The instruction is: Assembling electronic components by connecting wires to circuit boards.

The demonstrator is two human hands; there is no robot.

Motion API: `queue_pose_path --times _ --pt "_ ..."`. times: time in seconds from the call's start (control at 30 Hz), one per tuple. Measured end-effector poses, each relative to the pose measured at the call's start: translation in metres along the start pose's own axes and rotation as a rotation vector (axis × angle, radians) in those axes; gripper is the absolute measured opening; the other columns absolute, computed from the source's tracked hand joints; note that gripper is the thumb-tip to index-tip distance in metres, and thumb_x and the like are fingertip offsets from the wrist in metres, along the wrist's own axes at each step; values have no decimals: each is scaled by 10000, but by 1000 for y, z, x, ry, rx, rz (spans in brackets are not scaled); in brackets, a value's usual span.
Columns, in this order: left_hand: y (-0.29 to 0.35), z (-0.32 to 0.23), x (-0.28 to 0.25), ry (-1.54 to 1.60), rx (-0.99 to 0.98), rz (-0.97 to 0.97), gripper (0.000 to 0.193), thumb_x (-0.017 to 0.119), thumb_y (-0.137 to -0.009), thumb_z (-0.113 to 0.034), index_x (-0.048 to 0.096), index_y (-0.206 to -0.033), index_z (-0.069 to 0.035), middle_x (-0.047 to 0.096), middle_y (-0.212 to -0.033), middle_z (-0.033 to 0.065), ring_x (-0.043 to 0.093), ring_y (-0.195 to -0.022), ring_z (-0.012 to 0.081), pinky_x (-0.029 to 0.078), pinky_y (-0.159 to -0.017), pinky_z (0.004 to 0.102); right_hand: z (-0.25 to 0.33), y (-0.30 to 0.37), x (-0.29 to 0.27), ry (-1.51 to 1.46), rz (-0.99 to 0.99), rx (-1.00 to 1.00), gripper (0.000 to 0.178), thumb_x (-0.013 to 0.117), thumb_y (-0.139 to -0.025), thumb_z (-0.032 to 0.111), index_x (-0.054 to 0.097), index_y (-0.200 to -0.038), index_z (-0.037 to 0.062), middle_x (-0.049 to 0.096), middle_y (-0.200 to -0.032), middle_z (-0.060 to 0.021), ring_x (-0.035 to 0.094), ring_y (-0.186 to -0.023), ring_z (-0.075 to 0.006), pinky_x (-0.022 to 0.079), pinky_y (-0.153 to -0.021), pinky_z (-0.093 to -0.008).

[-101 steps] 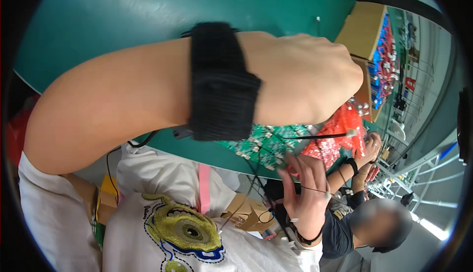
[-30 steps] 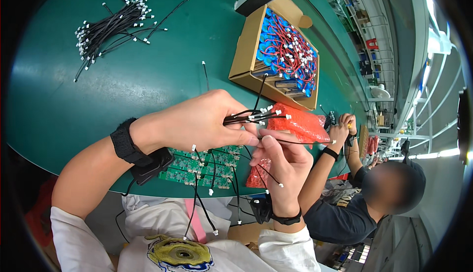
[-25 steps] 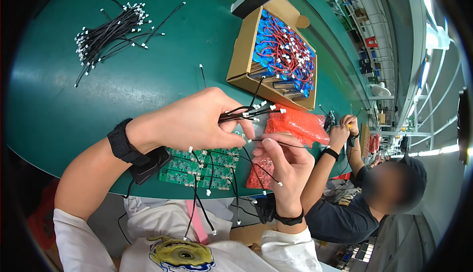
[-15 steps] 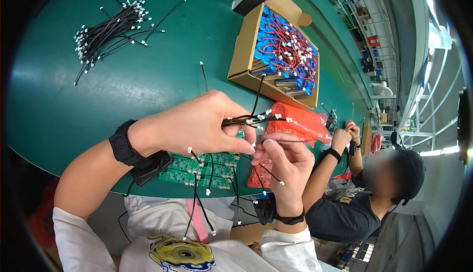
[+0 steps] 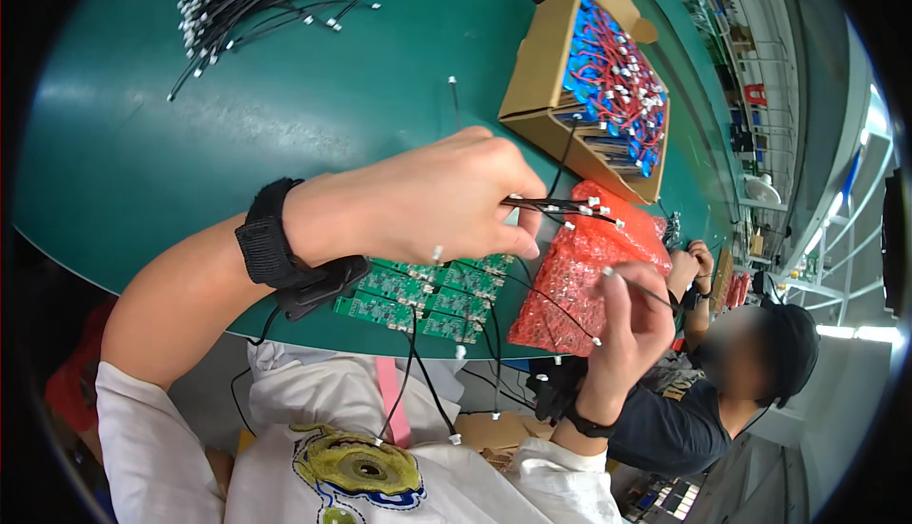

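My left hand [image 5: 442, 196] is closed round a bunch of black cables [image 5: 560, 207] with small white connectors; several of their ends dangle below the wrist toward my lap. To its right and apart from it, my right hand [image 5: 635, 320] pinches a single black cable, whose white connector [image 5: 608, 271] sticks up at the fingertips. Beneath the left hand lie green circuit boards [image 5: 385, 307] in rows at the table's near edge. Between the hands, a red bubble-wrap bag [image 5: 556, 301] rests on the table.
A large pile of black cables [image 5: 256, 6] lies at the far left of the green table [image 5: 313, 87]. At the back right, a cardboard box [image 5: 534, 68] holds blue cylindrical cells with red wires [image 5: 622, 68]. A co-worker [image 5: 708, 410] sits at the right, hands on the table.
My right hand has drawn away from the left, rightward, with one cable in its fingers. The left hand keeps the bunch. The whole view has shifted, so the pile and box appear higher and farther right.
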State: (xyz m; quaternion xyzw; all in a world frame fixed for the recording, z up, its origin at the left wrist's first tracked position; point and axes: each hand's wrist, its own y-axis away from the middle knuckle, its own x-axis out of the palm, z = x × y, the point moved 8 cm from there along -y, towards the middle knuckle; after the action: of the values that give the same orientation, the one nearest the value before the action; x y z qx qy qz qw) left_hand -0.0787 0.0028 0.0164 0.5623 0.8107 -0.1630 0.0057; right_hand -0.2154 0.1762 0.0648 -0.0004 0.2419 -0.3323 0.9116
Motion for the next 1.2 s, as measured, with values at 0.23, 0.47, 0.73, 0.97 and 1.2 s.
queue_pose_path --times 0.23,0.47,0.73,0.97,1.2 --pt "16 -2 0 -365 72 -105 172 724 -856 -131 653 -864 25 674 -849 183 614 -978 369 496 -854 457 -18 82 28 478 317 -113 185 671 -824 -107 652 -983 -14 671 -908 -119 654 -775 -225 516 -709 -322" --pt "34 0 -1 -486 51 -68 157 684 -839 -73 544 -816 -7 579 -834 142 582 -913 356 475 -790 460 0 93 65 687 399 -378 221 718 -759 -136 707 -940 -11 667 -915 -133 647 -760 -296 505 -655 -372" --pt "35 6 4 -467 36 -77 126 611 -824 -9 489 -795 -19 537 -787 154 569 -833 368 454 -709 472 8 100 77 843 522 -619 311 765 -704 -68 724 -1007 -10 661 -952 -127 621 -749 -269 470 -628 -361" --pt "33 -3 3 -548 165 -173 75 635 -759 -21 600 -737 41 660 -746 208 697 -742 380 570 -640 426 26 100 86 999 696 -840 386 710 -607 34 749 -983 -47 684 -954 -163 606 -748 -229 452 -621 -341" --pt "34 -3 -1 -544 70 -155 95 652 -773 -57 694 -767 28 711 -820 214 728 -778 354 594 -683 406 20 101 93 999 739 -924 274 695 -666 28 733 -915 -79 692 -917 -183 628 -746 -239 469 -623 -344"
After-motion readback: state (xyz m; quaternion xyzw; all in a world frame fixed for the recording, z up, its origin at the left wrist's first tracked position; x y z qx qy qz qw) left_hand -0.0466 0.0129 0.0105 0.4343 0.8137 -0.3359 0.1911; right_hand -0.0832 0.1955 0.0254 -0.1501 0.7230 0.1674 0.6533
